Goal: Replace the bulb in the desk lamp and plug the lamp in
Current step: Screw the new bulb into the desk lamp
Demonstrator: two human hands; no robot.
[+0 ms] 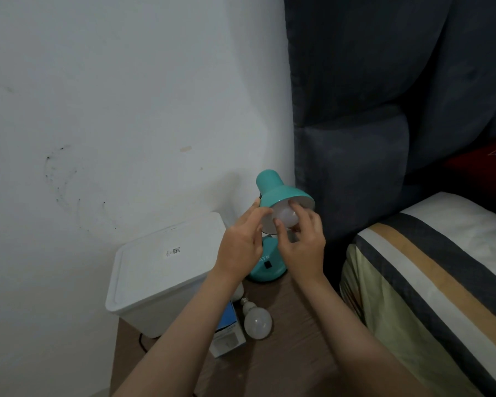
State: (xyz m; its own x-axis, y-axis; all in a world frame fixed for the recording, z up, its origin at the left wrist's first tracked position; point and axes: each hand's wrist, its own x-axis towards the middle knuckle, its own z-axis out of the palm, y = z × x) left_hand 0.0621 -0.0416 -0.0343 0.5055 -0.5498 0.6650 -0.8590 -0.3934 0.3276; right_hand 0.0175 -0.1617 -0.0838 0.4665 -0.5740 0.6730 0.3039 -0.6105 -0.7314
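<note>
A teal desk lamp (272, 187) stands on a brown bedside table (292, 339), its shade tipped toward me. A white bulb (287, 216) sits inside the shade. My right hand (301, 242) has its fingers around that bulb. My left hand (241, 242) rests against the shade's left rim, fingers spread. Another white bulb (257, 320) lies loose on the table nearer to me, screw base pointing away. Beside it lies a blue and white bulb box (226, 333). A further white bulb (239, 292) peeks out under my left wrist. The lamp's plug is out of view.
A white lidded bin (161, 270) stands left of the lamp against the white wall. A dark padded headboard (370, 138) rises behind the lamp. A bed with a striped cover (430, 282) lies right of the table. A thin black cable (141, 340) shows by the bin's base.
</note>
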